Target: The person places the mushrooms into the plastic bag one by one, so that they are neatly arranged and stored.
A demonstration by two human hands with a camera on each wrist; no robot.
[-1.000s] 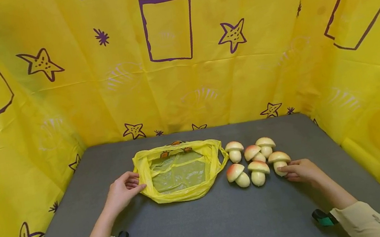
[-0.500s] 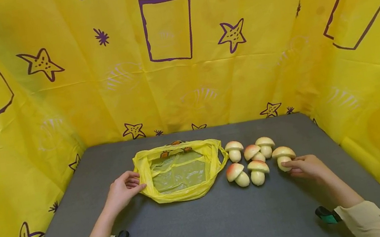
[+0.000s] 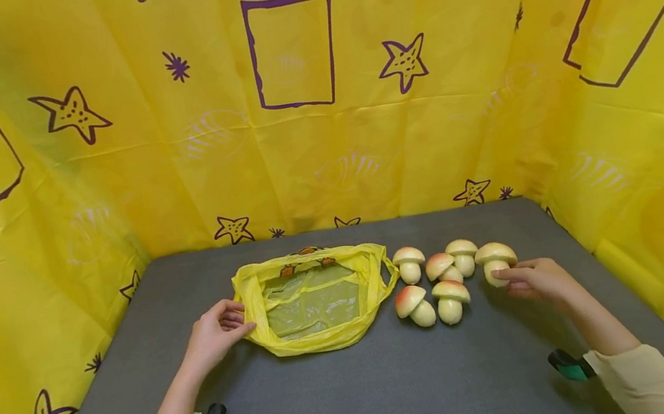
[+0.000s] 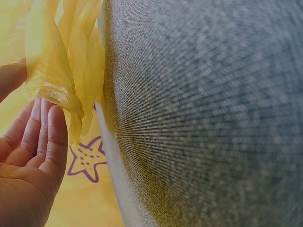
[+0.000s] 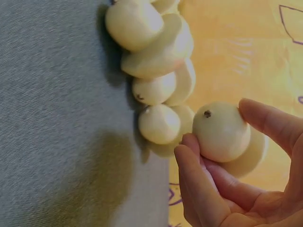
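My right hand (image 3: 537, 281) pinches a toy mushroom (image 3: 496, 253) by its pale stem, cap up, between thumb and fingers. In the right wrist view the stem's rounded end (image 5: 222, 132) faces the camera, and the mushroom hangs above the table. Several more toy mushrooms (image 3: 449, 302), cream with reddish caps, sit just left of it. A yellow plastic bag (image 3: 321, 341) lies with its mouth spread wide, its inside visible. At its left rim my left hand (image 3: 215, 334) holds the film, which runs between thumb and fingers (image 4: 57, 137) in the left wrist view.
Everything rests on a dark grey table (image 3: 363, 405). Yellow cloth (image 3: 310, 152) printed with purple stars and shapes walls in the back and both sides. One bag handle loop (image 3: 390, 274) reaches right, close to the nearest mushrooms.
My right hand has lifted its mushroom off the table, up and slightly right, apart from the others. The left hand and the bag have stayed in place.
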